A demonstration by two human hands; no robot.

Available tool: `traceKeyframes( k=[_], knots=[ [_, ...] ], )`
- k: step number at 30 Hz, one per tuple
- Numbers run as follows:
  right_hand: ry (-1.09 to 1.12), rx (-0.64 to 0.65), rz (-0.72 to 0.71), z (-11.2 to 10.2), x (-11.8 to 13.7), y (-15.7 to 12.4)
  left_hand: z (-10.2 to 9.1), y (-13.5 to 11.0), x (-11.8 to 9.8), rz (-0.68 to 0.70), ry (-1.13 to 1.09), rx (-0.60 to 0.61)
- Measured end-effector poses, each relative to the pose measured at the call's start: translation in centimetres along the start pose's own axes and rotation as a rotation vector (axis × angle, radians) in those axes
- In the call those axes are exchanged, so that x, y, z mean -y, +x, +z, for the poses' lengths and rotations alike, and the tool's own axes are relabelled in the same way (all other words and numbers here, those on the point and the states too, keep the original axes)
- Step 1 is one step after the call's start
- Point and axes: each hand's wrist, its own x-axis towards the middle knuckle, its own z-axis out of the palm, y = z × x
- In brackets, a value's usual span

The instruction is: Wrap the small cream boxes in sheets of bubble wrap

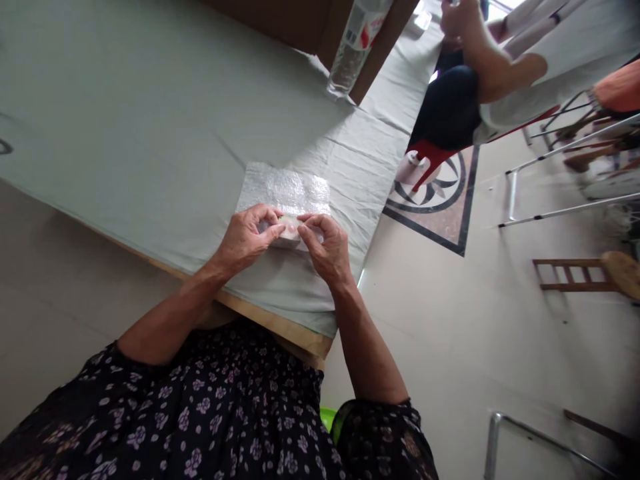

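My left hand (251,233) is closed, its thumb and fingertips pinching the left end of a small pale, pinkish-white piece (290,229). My right hand (327,245) pinches the right end of the same piece. Its exact kind cannot be made out, as the fingers cover both ends. A speck of green shows at its upper edge. Just beyond the fingers, a shiny silvery sheet (295,190) with a bubbly texture lies on the cloth-covered table (165,133). Both hands are over the near part of this sheet.
A clear plastic bottle (350,57) with a red and white label stands beside a brown box (280,23) at the back. The table's wooden edge (280,327) is close to my body. At the right are another person (500,73) and a wooden stool (575,273).
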Motion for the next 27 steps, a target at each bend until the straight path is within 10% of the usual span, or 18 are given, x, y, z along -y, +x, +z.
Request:
traceKeyframes(
  k=[27],
  knots=[
    [-0.134, -0.253, 0.013, 0.3, -0.6, -1.5, -0.7, 1.0, -0.5, -0.095, 0.015, 0.102]
  ],
)
